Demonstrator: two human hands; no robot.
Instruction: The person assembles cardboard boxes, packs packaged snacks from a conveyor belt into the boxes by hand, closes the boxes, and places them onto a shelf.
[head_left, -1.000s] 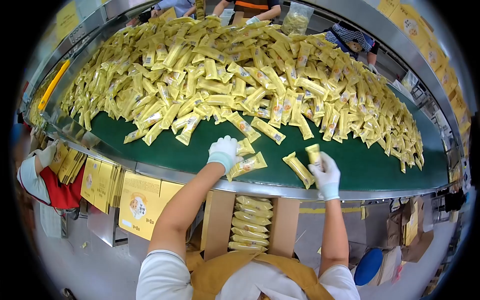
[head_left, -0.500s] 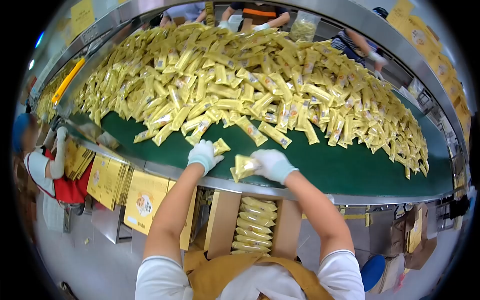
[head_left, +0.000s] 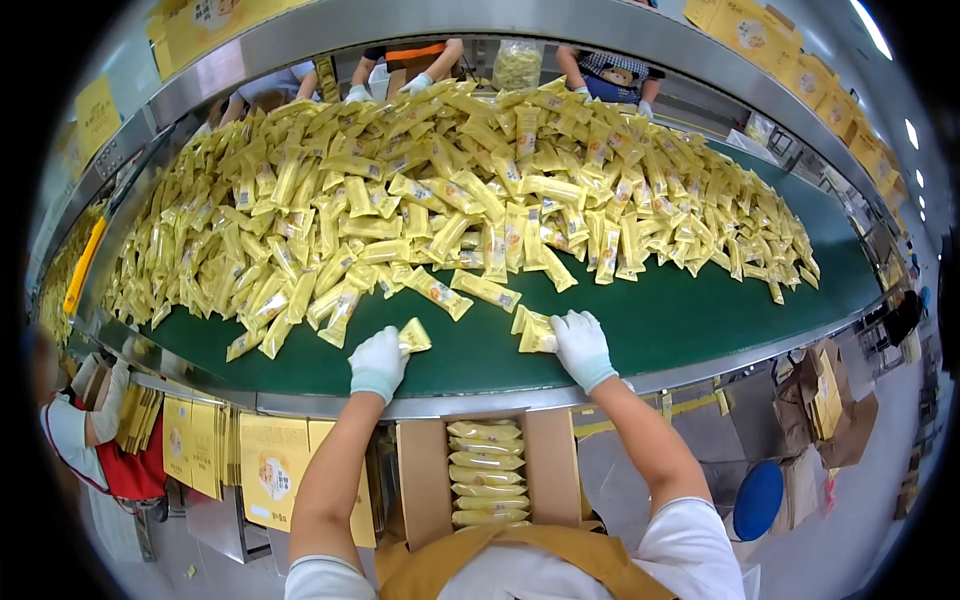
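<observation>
My left hand (head_left: 379,362), in a white glove, is closed around one end of a yellow snack packet (head_left: 414,337) above the green conveyor belt (head_left: 660,335). The gloved fingers of my right hand (head_left: 582,348) grip yellow snack packets (head_left: 534,330), apparently two, pointing inward over the belt. Just beyond both hands rises a large heap of the same packets (head_left: 430,215). Below the belt's near edge, between my forearms, an open cardboard box (head_left: 553,470) holds a column of stacked packets (head_left: 487,460).
A metal rail (head_left: 470,402) edges the belt. Flat yellow cartons (head_left: 275,470) stand at lower left, beside a person in a red apron (head_left: 135,455). Across the belt are other people's gloved hands (head_left: 418,85). A blue stool (head_left: 758,500) is at lower right.
The camera view has shifted and tilted. My hands are farther apart, and the packets in my right hand have moved away from the belt's near edge. Both hands keep their grip.
</observation>
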